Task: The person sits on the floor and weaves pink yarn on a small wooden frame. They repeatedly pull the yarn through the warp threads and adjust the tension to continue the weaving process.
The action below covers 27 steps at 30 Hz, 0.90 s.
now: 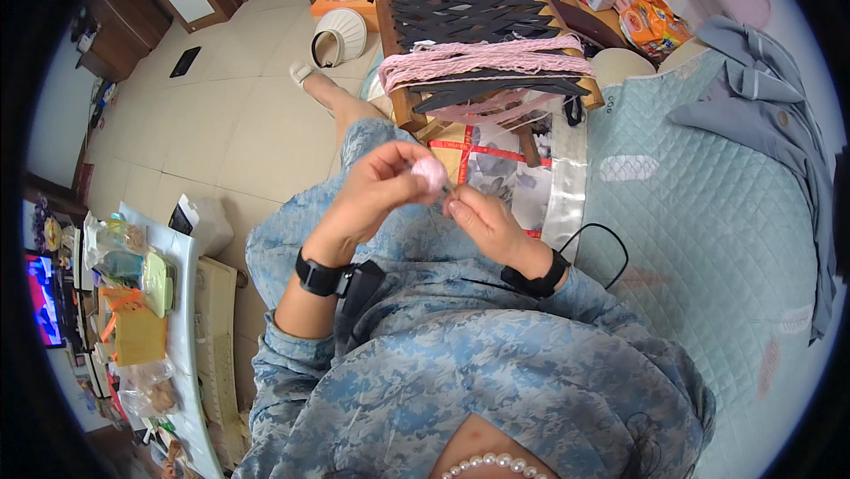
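Observation:
My left hand [382, 190] holds a small ball of pink yarn [429, 173] between thumb and fingers, above my lap. Close beside it, my right hand [488, 223] pinches the yarn near the ball; blur hides just how the fingertips meet there. In front of me is a wooden-framed stool [405, 90] with a seat of woven black straps [465, 7]. A loose skein of pink yarn [485, 60] stretches across its near end, and more strands hang below the frame. Both wrists wear black bands.
To the right, a quilted pale-green cover [697, 213] bears a grey garment [750, 114] and a black cable loop [624, 253]. A sun visor [342, 34] and an orange box [345, 1] stand beyond my foot. At left, a table [189, 319] carries bags and containers.

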Each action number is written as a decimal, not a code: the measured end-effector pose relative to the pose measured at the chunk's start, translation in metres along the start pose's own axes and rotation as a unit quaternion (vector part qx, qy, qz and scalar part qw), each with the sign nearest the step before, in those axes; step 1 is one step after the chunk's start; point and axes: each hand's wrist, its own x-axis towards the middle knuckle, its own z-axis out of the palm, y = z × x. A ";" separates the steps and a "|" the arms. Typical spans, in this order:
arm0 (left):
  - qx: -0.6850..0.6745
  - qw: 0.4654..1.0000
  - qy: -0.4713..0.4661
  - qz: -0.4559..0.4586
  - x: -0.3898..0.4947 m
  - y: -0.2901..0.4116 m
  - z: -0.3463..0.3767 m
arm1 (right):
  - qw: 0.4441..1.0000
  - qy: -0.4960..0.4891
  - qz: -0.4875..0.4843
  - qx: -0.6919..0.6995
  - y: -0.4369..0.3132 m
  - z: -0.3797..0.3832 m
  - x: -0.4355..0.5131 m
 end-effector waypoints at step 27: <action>-0.087 0.990 -0.046 -0.104 0.046 -0.066 0.042 | 0.963 0.224 -0.080 -0.127 0.048 -0.037 -0.014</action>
